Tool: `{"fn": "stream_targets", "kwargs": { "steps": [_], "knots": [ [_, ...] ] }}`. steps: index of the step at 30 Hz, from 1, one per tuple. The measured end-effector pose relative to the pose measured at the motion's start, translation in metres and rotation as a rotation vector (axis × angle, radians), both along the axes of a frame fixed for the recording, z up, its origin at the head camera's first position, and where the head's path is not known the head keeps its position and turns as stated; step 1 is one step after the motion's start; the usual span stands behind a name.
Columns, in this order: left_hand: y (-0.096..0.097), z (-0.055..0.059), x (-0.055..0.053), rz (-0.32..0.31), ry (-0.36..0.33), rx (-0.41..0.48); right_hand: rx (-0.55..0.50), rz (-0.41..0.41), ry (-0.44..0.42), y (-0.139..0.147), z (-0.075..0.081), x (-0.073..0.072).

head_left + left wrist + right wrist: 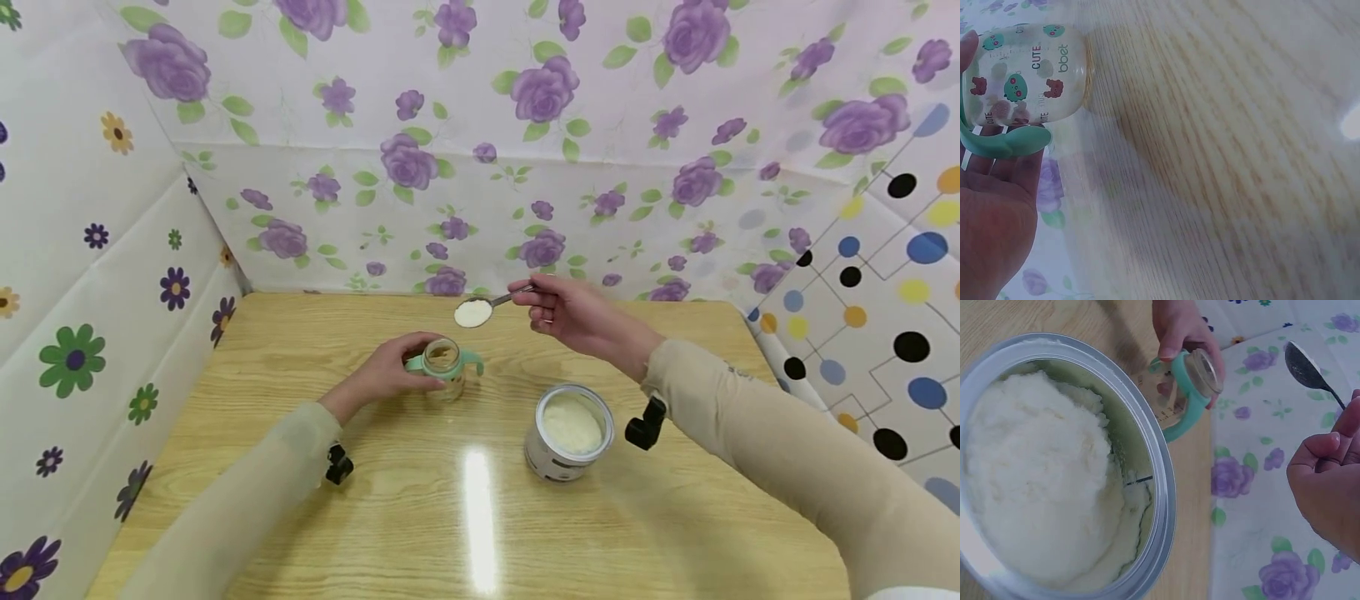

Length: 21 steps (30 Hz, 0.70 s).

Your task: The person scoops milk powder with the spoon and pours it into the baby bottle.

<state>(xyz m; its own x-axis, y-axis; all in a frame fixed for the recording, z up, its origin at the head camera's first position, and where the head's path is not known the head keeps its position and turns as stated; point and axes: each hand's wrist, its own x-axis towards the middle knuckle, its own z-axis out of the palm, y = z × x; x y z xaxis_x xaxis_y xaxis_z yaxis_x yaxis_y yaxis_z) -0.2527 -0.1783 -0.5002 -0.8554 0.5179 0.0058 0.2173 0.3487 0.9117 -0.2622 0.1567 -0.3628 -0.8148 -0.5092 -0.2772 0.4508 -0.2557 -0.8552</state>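
Observation:
My left hand point(393, 364) grips a clear baby bottle point(448, 385) with a mint-green collar and handles. The bottle stands upright and uncapped on the table; cartoon prints and lettering show on its wall point(1029, 75) in the left wrist view. My right hand point(573, 317) pinches the handle of a metal spoon point(474, 312) heaped with pale powder. The spoon is in the air, above and slightly right of the bottle mouth, apart from it. Nearer my right forearm stands an open tin point(555, 467), holding cream-coloured powder point(1041, 481).
The wooden table point(405, 517) ends at a back wall covered with purple-flowered cloth point(480, 208). Patterned sheets also hang at the left and right sides. A bright light reflection lies along the table's middle. The tin stands right of the bottle.

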Motion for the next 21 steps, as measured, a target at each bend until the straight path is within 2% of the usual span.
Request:
{"fn": "stream_targets", "kwargs": {
  "steps": [8, 21],
  "knots": [
    [0.0, 0.003, 0.001, -0.001, 0.0, 0.006, 0.092, 0.076, 0.023, -0.026, -0.01, -0.013],
    [0.0, 0.003, 0.001, 0.012, -0.029, -0.003, 0.242, 0.177, 0.069, -0.042, -0.028, -0.023]
  ]
}}
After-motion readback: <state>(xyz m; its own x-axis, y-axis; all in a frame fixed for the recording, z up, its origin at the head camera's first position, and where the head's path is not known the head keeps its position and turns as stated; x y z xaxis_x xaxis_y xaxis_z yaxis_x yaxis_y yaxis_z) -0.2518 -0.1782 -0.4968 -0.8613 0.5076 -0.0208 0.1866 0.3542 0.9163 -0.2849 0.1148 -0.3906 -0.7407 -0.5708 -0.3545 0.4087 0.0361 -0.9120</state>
